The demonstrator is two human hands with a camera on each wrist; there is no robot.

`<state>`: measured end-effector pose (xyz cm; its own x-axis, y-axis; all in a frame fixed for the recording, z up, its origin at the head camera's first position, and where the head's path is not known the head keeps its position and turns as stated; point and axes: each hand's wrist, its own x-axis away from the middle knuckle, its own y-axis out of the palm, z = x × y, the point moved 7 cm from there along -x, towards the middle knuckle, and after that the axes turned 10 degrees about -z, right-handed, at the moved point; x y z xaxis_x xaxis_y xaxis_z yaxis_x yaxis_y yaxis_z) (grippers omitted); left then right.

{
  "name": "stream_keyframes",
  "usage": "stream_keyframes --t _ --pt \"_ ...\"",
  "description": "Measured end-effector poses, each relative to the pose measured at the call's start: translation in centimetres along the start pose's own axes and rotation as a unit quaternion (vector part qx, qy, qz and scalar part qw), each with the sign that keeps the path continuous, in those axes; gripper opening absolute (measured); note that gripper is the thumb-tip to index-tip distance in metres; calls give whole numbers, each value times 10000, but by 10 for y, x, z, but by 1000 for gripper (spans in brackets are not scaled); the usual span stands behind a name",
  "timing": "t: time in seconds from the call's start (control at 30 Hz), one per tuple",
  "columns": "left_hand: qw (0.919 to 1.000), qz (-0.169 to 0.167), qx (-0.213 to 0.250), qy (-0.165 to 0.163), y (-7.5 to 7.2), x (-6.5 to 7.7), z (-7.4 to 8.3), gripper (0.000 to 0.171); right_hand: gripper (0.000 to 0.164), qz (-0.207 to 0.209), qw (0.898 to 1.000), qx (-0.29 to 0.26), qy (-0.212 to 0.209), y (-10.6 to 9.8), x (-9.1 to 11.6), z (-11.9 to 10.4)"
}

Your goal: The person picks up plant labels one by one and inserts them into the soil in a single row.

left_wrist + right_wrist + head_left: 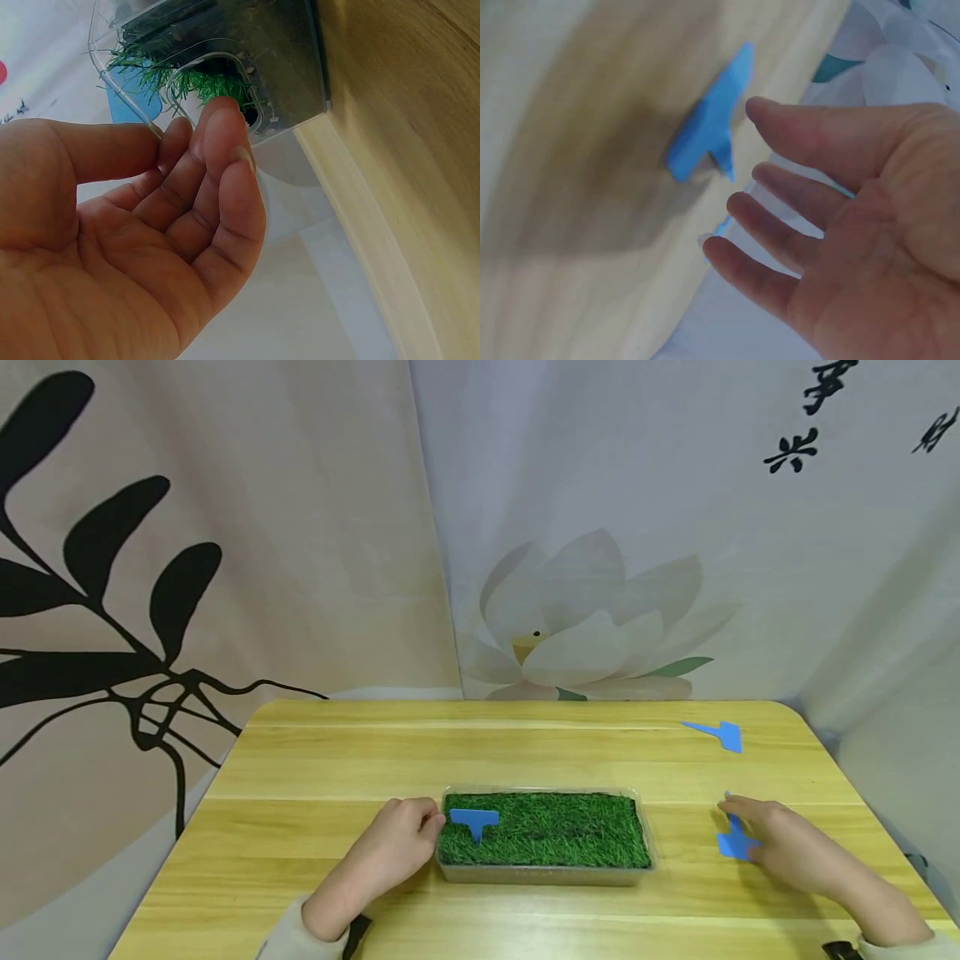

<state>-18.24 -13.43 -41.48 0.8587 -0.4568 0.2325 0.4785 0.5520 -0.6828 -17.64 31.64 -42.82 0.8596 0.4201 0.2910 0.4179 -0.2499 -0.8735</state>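
A clear plastic box (547, 877) filled with artificial grass (570, 831) sits on the table. One blue T-shaped plant label (475, 818) stands upright at the grass's left end. My left hand (405, 837) is at the box's left side; in the left wrist view its thumb and curled forefinger pinch the rim. To the right of the box, my right hand (798, 850) hovers over a second blue plant label (737, 843) lying on the table. In the right wrist view, the fingers are spread and apart from that label (712, 120).
Another blue plant label (726, 735) lies near the far right edge of the wooden table (315, 768). Behind the table hangs a printed curtain (337, 527) with dark leaves and a pale flower.
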Motion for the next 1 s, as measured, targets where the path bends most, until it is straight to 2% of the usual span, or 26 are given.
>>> stream_keyframes --t 0.17,0.4,0.63,0.83,1.0 --pt "10000 -2 15 51 1 0 -1 30 48 51 9988 425 -225 9 1 1" --pt "10000 -22 51 14 2 -1 -3 31 41 98 9982 563 193 12 3 13" --pt "9999 -66 85 -54 1 0 -2 31 38 414 9957 769 295 7 2 19" --pt "9999 -56 102 17 1 0 0 31 44 662 9873 1164 856 5 -1 24" --pt "10000 -37 86 -4 2 1 -1 33 52 313 9859 975 1323 6 -6 32"
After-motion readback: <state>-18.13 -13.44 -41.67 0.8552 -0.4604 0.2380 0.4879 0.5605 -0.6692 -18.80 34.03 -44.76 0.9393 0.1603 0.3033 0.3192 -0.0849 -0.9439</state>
